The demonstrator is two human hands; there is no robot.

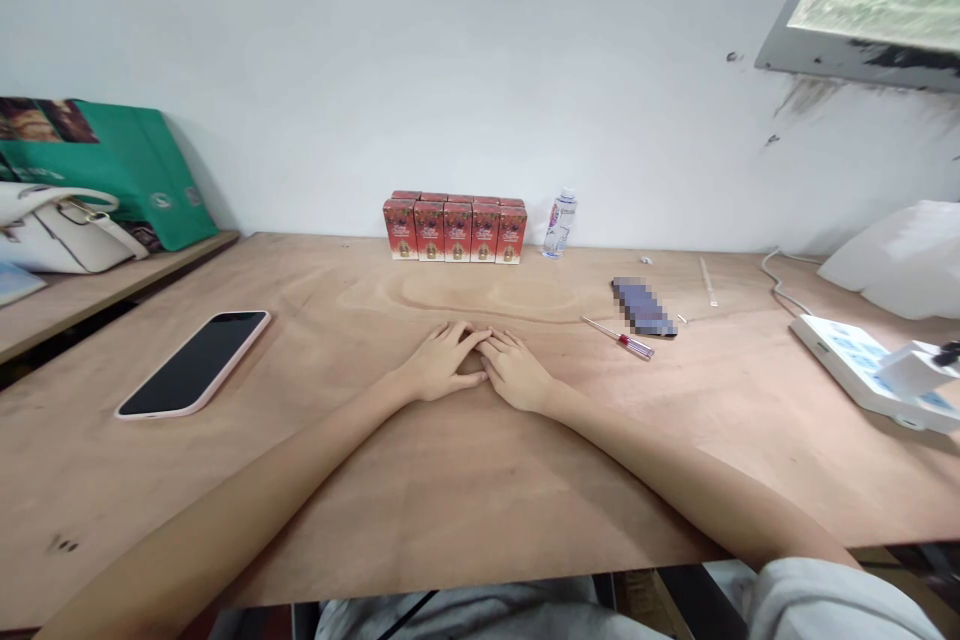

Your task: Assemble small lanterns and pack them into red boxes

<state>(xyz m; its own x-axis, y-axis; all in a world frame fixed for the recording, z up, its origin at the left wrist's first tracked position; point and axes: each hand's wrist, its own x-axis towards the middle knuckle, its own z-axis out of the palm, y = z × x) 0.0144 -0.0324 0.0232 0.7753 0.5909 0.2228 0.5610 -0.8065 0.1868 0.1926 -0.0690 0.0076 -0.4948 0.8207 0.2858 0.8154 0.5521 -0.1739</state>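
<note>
My left hand (445, 361) and my right hand (516, 369) rest flat on the wooden table (450, 490), their fingertips touching near its middle. The left fingers are spread a little, and neither hand holds anything. Beyond them, against the wall, stand several small red boxes (457, 231) packed in two rows. A clear bottle (559, 223) is upright just right of the boxes. To the right of my hands lie a screwdriver (621, 338) with a red and clear handle and a dark phone (643, 307), partly pixelated.
At the left lies a phone with a pink case (196, 365). A white handbag (64, 230) and a green bag (150, 170) sit on a side surface. On the right are a power strip (847, 350) with a plug, a cable and a white plastic bag (907, 260).
</note>
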